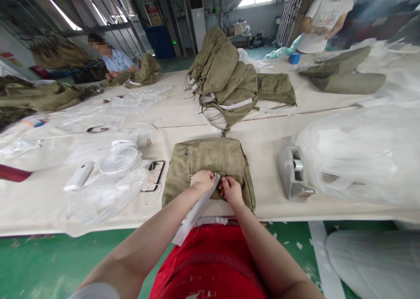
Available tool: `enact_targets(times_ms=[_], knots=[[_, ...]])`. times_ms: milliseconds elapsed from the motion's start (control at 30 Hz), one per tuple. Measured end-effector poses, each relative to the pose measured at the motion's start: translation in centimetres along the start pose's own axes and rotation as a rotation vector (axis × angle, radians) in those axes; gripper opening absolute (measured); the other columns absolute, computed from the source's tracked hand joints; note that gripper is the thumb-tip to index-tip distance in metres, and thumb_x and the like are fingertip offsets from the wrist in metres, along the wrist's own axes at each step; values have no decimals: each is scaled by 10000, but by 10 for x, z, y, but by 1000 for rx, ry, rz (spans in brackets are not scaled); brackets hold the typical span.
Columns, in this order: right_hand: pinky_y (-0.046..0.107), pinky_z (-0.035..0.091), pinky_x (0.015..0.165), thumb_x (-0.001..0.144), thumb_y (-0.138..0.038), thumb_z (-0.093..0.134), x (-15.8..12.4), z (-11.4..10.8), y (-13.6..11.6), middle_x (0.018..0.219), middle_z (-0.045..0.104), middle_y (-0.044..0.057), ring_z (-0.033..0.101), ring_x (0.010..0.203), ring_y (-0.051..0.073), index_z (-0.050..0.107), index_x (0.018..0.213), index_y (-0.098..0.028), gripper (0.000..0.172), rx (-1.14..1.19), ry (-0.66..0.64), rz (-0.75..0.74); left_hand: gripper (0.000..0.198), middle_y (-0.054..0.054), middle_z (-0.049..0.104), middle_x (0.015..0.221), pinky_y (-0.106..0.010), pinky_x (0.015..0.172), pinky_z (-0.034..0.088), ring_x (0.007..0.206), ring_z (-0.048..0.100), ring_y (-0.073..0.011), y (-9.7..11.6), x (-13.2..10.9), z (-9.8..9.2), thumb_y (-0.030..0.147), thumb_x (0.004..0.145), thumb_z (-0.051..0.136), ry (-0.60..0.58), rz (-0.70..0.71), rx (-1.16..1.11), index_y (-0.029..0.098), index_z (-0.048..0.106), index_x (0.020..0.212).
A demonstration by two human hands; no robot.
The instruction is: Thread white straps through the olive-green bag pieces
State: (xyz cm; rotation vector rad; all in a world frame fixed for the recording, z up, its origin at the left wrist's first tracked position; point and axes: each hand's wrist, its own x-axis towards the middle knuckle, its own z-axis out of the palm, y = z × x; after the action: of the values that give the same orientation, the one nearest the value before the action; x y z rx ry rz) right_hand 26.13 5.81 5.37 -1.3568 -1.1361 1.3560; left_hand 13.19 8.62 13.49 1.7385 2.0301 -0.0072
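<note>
An olive-green canvas bag (210, 154) lies flat on the table in front of me, with a small dark label near its upper left and a zip along its right side. My left hand (203, 181) is closed over the bag's middle, its fingers at the upper end of a long white strip (193, 218). From there the strip hangs down and left past the table edge, over my red clothing. Close by on the right, my right hand (232, 191) pinches at the bag near the strip's end; what its fingertips hold is too small to tell.
Left stand a white fan (120, 161), a phone-like frame (154, 176) and plastic wrap. On the right are a tape dispenser (294, 172) and a large plastic bundle (357, 154). Olive bags (226, 75) are piled ahead. Two people work across the table.
</note>
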Motion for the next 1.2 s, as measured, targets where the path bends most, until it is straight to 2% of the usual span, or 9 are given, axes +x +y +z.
enact_targets(times_ms=[167, 400, 533, 667, 767, 867, 1033, 1100, 1200], knots=[[199, 315, 295, 821, -492, 472, 1, 1, -4, 587, 602, -1, 493, 345, 101, 582, 809, -178, 332, -23, -40, 56, 376, -76, 733, 907, -283, 701, 452, 856, 652, -235, 4, 1, 1, 560, 750, 535, 3, -40, -69, 246, 735, 802], [188, 310, 298, 817, -469, 482, 4, 0, -4, 560, 604, -14, 475, 328, 92, 567, 864, -162, 322, 26, -110, 119, 306, -24, 731, 939, -246, 641, 440, 830, 653, -183, 4, 3, 14, 474, 785, 532, 67, -71, -200, 258, 720, 891], [186, 306, 299, 801, -502, 501, 8, -1, -9, 569, 621, -3, 463, 325, 81, 560, 799, -162, 345, 81, -175, 165, 296, 0, 728, 924, -209, 644, 432, 818, 645, -137, -1, 0, 18, 453, 824, 500, 105, -31, -257, 255, 708, 896], [189, 254, 283, 780, -531, 507, 17, 1, -14, 496, 572, -20, 395, 290, 64, 576, 730, -152, 389, 132, -236, 218, 264, -17, 721, 867, -217, 618, 427, 768, 640, -140, -2, 3, 17, 396, 832, 501, 141, -28, -245, 233, 706, 868], [195, 211, 281, 742, -513, 553, 23, 6, -13, 461, 532, -39, 350, 279, 54, 565, 666, -160, 361, 125, -222, 198, 230, -65, 702, 874, -260, 667, 435, 798, 632, -181, -2, 5, 17, 323, 825, 506, 194, -18, -193, 196, 698, 818], [204, 191, 288, 706, -476, 590, 26, 12, -8, 466, 531, -44, 340, 285, 54, 569, 655, -170, 312, 96, -185, 165, 229, -97, 671, 914, -309, 762, 432, 877, 607, -217, -3, 3, 21, 249, 839, 463, 297, 82, -100, 174, 672, 781], [220, 181, 314, 701, -415, 584, 29, 20, -3, 395, 471, -51, 327, 290, 71, 594, 621, -179, 250, 40, -95, 153, 252, -73, 639, 825, -321, 786, 433, 837, 583, -212, -8, -6, 38, 198, 862, 420, 503, 220, 14, 174, 640, 741], [227, 197, 326, 691, -382, 588, 30, 22, -2, 365, 442, -56, 328, 294, 84, 604, 609, -184, 215, 16, -57, 152, 239, -70, 633, 833, -326, 799, 435, 835, 577, -210, -10, -11, 44, 189, 864, 430, 531, 251, 27, 173, 657, 793], [235, 222, 342, 668, -350, 602, 31, 24, -1, 383, 470, -47, 340, 310, 94, 603, 589, -188, 181, -6, -23, 145, 261, -85, 629, 919, -343, 825, 439, 893, 568, -220, -15, -16, 53, 145, 853, 450, 540, 340, 136, 145, 655, 1014]])
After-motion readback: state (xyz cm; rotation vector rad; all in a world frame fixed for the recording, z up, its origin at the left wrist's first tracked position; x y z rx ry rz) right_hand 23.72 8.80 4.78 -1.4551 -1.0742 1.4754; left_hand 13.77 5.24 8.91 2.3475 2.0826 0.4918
